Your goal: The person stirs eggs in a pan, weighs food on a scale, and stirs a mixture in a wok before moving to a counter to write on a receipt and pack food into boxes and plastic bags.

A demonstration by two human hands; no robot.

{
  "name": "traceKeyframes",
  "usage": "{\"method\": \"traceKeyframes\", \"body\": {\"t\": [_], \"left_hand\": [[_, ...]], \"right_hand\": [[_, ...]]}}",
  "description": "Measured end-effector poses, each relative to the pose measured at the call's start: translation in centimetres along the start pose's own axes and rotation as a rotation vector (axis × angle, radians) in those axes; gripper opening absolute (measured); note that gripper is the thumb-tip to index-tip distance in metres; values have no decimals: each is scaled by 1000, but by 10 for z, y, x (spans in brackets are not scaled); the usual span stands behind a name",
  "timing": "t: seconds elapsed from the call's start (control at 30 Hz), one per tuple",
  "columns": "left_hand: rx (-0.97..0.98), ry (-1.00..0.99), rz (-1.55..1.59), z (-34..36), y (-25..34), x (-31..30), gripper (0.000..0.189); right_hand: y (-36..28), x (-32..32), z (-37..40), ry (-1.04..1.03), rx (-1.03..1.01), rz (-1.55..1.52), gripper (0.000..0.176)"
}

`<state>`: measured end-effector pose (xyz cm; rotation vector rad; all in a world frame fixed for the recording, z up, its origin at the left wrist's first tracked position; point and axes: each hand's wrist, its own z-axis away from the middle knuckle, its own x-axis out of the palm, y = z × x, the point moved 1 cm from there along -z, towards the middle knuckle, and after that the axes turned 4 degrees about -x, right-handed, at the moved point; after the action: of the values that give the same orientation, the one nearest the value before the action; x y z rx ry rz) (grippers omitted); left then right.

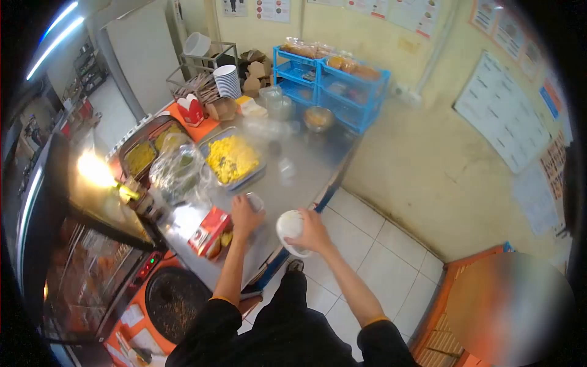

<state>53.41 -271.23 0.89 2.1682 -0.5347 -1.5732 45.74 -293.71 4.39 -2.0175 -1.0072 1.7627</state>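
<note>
**White bowl held at the counter's edge**

The right hand (313, 232) is closed around a white bowl (288, 227), held at the edge of the steel counter (306, 171) and partly over the tiled floor (391, 257). A slackened grip could drop it there. The left hand (244, 217) lies against a small cup (255, 200) on the counter, near a red carton (209, 231) (lying askew by the edge), which a careless forearm might knock off. I cannot tell whether the left fingers clasp the cup. The bowl's inside is hidden, haze softens the far counter, and the lower right corner is blurred out.
</note>
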Motion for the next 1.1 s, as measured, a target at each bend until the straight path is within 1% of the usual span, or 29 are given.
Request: {"method": "traceKeyframes", "body": {"t": [0.03,0.1,0.17,0.2,0.23,0.27,0.3,0.33,0.37,0.4,0.43,0.47,0.5,0.53,0.57,0.6,0.63,0.67,0.7,0.73,0.8,0.87,0.9,0.97,1.0,1.07,1.1], "left_hand": [[-132,-40,-30,-23,-12,18,66],[-327,-76,-108,-48,-34,45,68],[-439,-50,-172,-50,-47,58,69],[-394,-20,-260,-46,-63,71,71],[-323,-37,-227,-42,-95,87,77],[-424,-76,-322,-41,-75,79,83],[-315,-20,-329,-31,-108,92,82],[-552,-168,-113,-27,-121,92,83],[-599,-484,-307,-31,-129,80,89],[-404,-427,-886,-28,-176,106,90],[-345,-227,-726,-35,-87,72,76],[-254,-48,-562,-46,27,29,62],[-185,64,-441,-50,50,32,61],[-115,98,-355,-55,65,52,60],[-61,111,-270,-60,88,69,60],[-6,100,-259,-67,118,83,60],[50,107,-172,-77,153,96,59],[110,113,-82,-89,194,111,58],[173,116,11,-100,237,127,57],[238,122,109,-115,287,143,56],[392,94,284,-144,402,166,55],[521,48,456,-151,527,180,53],[583,8,547,-148,589,190,52],[692,-92,710,-122,710,209,51],[750,-171,786,-99,767,220,50],[829,-405,950,-36,855,248,49],[863,-567,1004,7,896,270,48]], "right_hand": [[15,14,-32,-34,18,21,93],[39,46,-79,-78,4,107,94],[54,68,-109,-179,-7,179,94],[58,68,-122,-236,-27,168,94],[63,66,-130,-287,-34,157,93],[73,72,-134,-331,-72,80,90],[85,74,-135,-365,-95,10,87],[81,58,-136,-395,-49,-121,80],[97,94,-133,-299,-83,-145,75],[98,63,-158,-527,-198,-234,71],[109,71,-174,-389,-270,-180,65],[104,16,-201,-545,-380,-63,59],[95,-35,-232,-724,-482,-28,55],[85,-85,-259,-719,-726,75,52],[79,-119,-293,-860,-666,244,50],[70,-169,-308,-775,-758,397,48],[65,-213,-322,-669,-700,464,47],[65,-255,-329,-548,-594,501,47],[72,-299,-328,-449,-502,521,46],[84,-339,-312,-372,-423,537,45],[119,-417,-266,-239,-272,535,44],[157,-479,-215,-162,-162,557,43],[176,-516,-160,-134,-95,578,42],[212,-564,-96,-86,7,613,41],[242,-583,-75,-48,71,622,40],[300,-624,15,52,250,648,39],[333,-651,73,130,347,646,38]]}}
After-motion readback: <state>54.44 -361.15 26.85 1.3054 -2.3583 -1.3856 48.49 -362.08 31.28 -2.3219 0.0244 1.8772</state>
